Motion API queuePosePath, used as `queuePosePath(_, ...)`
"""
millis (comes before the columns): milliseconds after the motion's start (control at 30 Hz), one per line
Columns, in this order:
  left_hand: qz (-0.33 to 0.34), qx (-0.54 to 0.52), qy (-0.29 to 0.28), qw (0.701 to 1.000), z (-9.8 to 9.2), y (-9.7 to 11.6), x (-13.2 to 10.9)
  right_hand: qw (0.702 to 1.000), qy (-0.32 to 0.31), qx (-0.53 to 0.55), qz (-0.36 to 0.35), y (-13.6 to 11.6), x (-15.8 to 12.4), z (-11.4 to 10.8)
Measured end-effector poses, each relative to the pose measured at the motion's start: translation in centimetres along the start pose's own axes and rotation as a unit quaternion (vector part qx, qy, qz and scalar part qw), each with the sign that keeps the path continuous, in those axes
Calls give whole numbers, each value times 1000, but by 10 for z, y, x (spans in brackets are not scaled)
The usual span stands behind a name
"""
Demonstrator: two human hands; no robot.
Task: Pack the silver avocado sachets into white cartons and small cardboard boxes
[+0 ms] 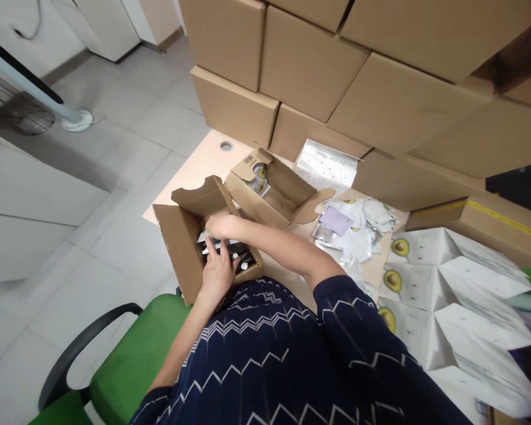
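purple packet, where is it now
The purple packet lies right of centre in the head view, atop the white and silver packets, just right of the farther open box.

View, single: head camera, worn by the person. Station: above the torso (256, 354), looking out over it. Aim: forward and steeply down, the left hand (218, 274) and right hand (221, 226) lying left of centre, a little below mid-height. Range: near — torso closest, filling the lower middle; hands and table (199, 168) farther out; stacked cartons (305, 65) beyond, across the top and upper right. Coverage: wide, taking in floor (137, 144) at left and green chair (146, 342) at lower left. Set: table's left edge runs aslant.
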State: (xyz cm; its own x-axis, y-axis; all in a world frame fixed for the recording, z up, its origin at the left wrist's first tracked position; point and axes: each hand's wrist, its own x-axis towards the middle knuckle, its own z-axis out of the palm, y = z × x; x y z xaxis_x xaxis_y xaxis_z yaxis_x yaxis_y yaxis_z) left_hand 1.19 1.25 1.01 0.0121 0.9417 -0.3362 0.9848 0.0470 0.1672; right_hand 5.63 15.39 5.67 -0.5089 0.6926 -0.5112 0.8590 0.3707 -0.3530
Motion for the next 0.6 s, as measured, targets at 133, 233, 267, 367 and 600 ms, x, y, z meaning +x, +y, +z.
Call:
queuePosePath(133,-4,30,-39,999,-4,2,2,980,38,89,-176,15,-50,-21)
queuePosePath(233,7,40,-41,998,-4,1,1,884,102,280,-361,60,-125,-36)
queuePosePath(267,7,40,-41,998,-4,1,1,856,129,338,-368,82,-151,-36)
queuePosePath(367,3,36,-48,998,-3,1,1,759,354,477,-268,164,-212,-21)
queuePosePath(600,6,36,-51,998,-2,2,4,862,192,260,390,303,-231,101)
